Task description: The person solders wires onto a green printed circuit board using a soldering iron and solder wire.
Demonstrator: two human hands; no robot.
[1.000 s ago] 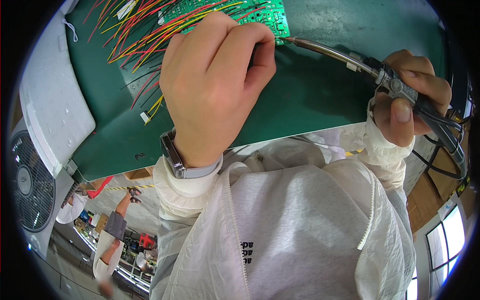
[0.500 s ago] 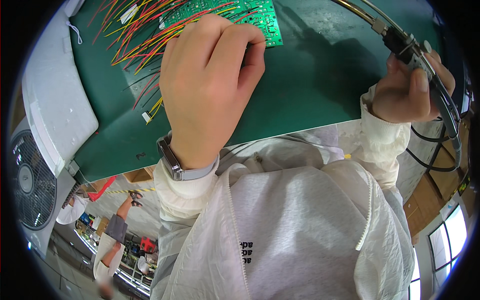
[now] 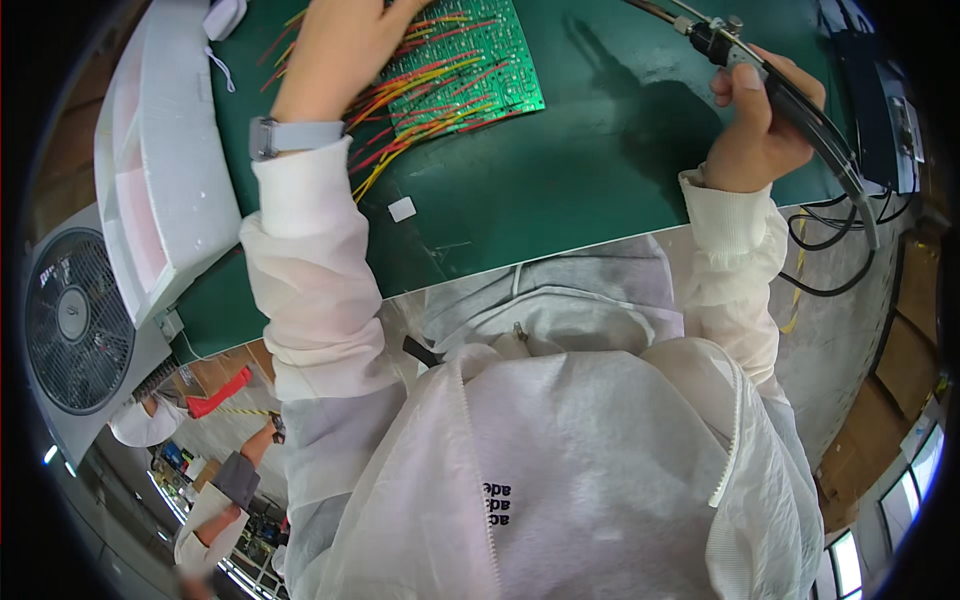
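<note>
At the top edge, my left hand [image 3: 338,45] reaches over red, yellow and black wires [image 3: 395,132]. Its thumb points right, and the other fingers are cut off by the picture's edge, so I cannot tell what they hold. Partly under the wires lies a green circuit board [image 3: 515,62] with rows of solder points. Well to the right, my right hand [image 3: 752,140] is closed round the black handle of a soldering iron [image 3: 716,42] with a thin metal tube along it. The iron's tip is out of view, beyond the top edge. A cable trails back from its handle.
A white foam box [image 3: 190,170] stands at the left edge of the green table [image 3: 590,185], a fan [image 3: 72,314] beside it. A small white square [image 3: 402,209] lies near the wires. At right are a dark box-shaped unit [image 3: 885,120] and looping black cables [image 3: 835,285]. Another person [image 3: 215,510] is at lower left.
My left hand has moved up and left, off the board's near edge, uncovering the board and wires. My right hand, with the soldering iron, sits further left and higher. The whole view has shifted.
</note>
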